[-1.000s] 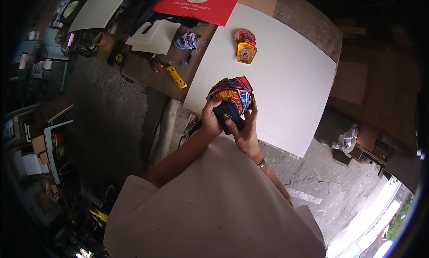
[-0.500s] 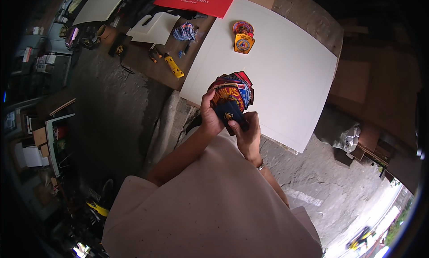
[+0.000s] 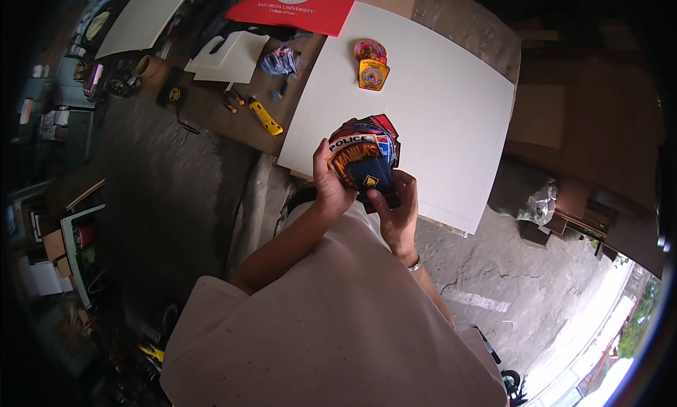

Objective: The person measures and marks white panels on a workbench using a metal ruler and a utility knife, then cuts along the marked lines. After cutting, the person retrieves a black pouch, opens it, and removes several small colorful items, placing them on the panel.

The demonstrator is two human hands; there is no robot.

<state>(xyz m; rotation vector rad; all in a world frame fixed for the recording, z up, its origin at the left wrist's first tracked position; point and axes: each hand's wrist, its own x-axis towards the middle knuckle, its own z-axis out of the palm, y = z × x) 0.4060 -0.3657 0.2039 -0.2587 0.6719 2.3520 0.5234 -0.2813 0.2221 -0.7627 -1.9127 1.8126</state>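
Both my hands hold a fanned stack of colourful embroidered patches (image 3: 355, 153) over the near edge of a white board (image 3: 437, 118). My left hand (image 3: 331, 179) is closed round the stack's left side, its thumb along the edge. With thumb on top and fingers beneath, my right hand (image 3: 400, 213) grips a dark blue patch (image 3: 371, 176) that has a small yellow emblem. This patch lies over the lower part of the stack. Farther off on the board, a yellow shield-shaped patch (image 3: 372, 76) overlaps a round red and purple patch (image 3: 370, 50).
Left of the board are a yellow cutter (image 3: 265, 117), orange-tipped pliers (image 3: 233, 101), a bundled striped cloth (image 3: 279, 59) and a white sheet with a cutout (image 3: 227, 57). A red printed sheet (image 3: 296, 11) covers the board's far left corner. Clear plastic (image 3: 541, 202) lies at right.
The view has shifted a little. The dark blue patch has turned more upright and moved slightly right with my right hand, and more of the patches under it now shows.
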